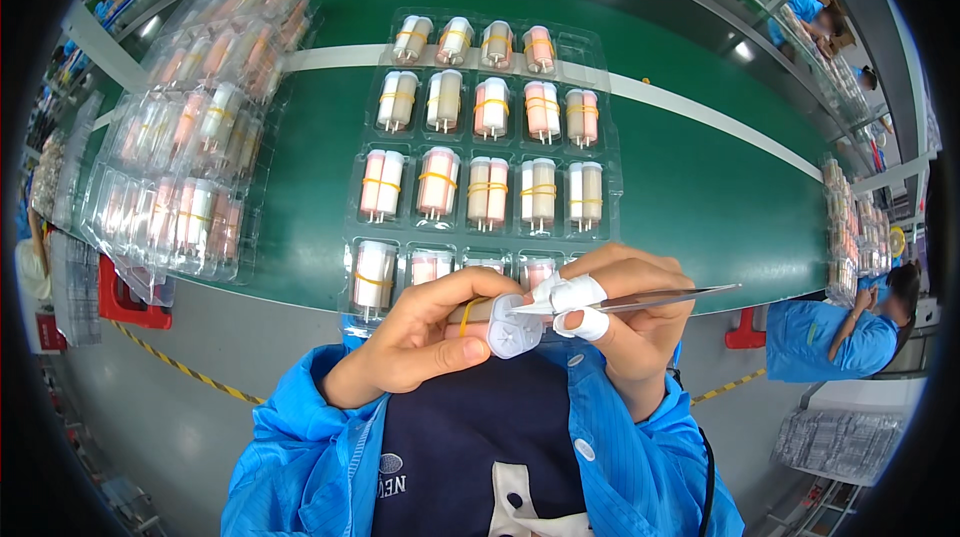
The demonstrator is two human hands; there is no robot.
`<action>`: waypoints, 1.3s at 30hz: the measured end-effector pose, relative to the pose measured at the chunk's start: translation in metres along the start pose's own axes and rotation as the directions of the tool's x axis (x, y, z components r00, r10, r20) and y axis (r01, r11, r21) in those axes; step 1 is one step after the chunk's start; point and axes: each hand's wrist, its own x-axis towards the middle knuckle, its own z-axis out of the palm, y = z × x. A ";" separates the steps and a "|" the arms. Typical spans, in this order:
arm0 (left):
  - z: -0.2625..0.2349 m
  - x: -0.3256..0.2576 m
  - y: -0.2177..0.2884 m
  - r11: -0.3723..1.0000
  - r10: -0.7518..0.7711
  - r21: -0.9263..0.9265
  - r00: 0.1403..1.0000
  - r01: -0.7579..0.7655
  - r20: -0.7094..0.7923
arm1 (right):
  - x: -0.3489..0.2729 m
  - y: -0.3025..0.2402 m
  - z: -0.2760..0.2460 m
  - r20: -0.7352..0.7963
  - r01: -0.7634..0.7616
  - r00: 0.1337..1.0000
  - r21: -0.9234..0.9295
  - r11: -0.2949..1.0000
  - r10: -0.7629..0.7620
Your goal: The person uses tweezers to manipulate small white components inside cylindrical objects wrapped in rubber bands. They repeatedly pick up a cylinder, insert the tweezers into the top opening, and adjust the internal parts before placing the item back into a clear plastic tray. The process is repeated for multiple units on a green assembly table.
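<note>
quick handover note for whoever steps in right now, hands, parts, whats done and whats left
Left hand: holds a banded pair of capsules close to the chest, white end cap facing up.
Right hand: taped fingers grip metal tweezers, tip at the cap.
Clear tray lies on the green belt, most pockets filled with pairs bound by yellow bands; the top right pocket looks empty.
Stacked trays sit to the left.
Done: cannot tell which pairs are finished.
Left: the pair in hand is not yet back in the tray.

Tray (600, 152) on belt (700, 187), tray stack (190, 137) to left.
</note>
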 end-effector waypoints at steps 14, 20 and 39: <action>-0.004 0.009 -0.007 0.936 0.149 0.332 0.987 -0.120 -0.063 | 0.013 -0.015 0.002 0.122 -0.028 0.991 -0.238 0.971 0.059; 0.000 0.008 -0.005 0.994 0.086 0.076 0.988 -0.077 -0.127 | 0.006 -0.012 -0.001 -0.233 0.018 0.972 0.185 0.983 0.026; 0.004 0.009 -0.021 0.826 0.404 0.484 0.903 -0.291 -0.146 | -0.009 -0.002 0.020 -0.217 0.011 0.976 -0.068 0.998 -0.025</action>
